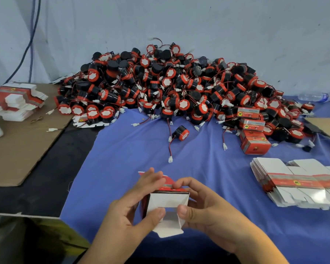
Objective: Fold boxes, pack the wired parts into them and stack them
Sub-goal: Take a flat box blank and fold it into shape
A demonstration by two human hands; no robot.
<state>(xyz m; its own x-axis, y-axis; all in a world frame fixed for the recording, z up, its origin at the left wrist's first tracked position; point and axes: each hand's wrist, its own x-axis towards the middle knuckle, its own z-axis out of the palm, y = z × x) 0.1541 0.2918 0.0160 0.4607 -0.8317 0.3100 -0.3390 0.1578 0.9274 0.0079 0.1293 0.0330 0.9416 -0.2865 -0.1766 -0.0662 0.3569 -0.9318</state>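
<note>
A small red-and-white cardboard box (167,202) is half folded, its white inner flaps facing me, low in the middle of the view. My left hand (133,210) grips its left side, thumb pressed on a white flap. My right hand (204,206) grips the right side, thumb on the same flap and forefinger curled over the red top edge. Behind lies a big heap of black-and-red wired parts (170,86); one loose wired part (180,132) lies apart in front of it. Several closed red boxes (254,140) are stacked at the heap's right foot.
A stack of flat unfolded boxes (297,183) lies at the right on the blue cloth (122,159). More flat boxes (17,100) sit at the far left on brown cardboard (17,149). A plastic bottle (316,96) lies at the far right.
</note>
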